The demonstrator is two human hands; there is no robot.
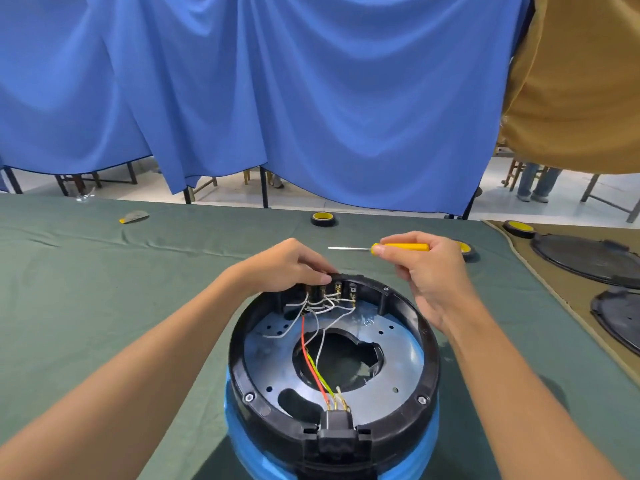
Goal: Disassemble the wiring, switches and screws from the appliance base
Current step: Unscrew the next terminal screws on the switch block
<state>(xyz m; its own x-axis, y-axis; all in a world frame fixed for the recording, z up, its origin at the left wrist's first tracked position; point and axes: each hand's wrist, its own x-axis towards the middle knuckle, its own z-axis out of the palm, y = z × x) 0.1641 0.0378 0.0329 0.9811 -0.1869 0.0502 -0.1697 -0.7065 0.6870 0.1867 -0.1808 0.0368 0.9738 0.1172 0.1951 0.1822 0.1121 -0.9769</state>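
Nearest you, the black power socket sits at the near rim of the upturned appliance base. Red, yellow-green and white wires run from it across the metal plate to the switch terminals at the far rim. Your left hand grips that far rim. Your right hand grasps a yellow-handled screwdriver just beyond the base, its shaft pointing left.

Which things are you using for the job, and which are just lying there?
In use: base gripped by left hand, wires, switches, screwdriver in right hand.
Lying about: tape rolls, black covers.
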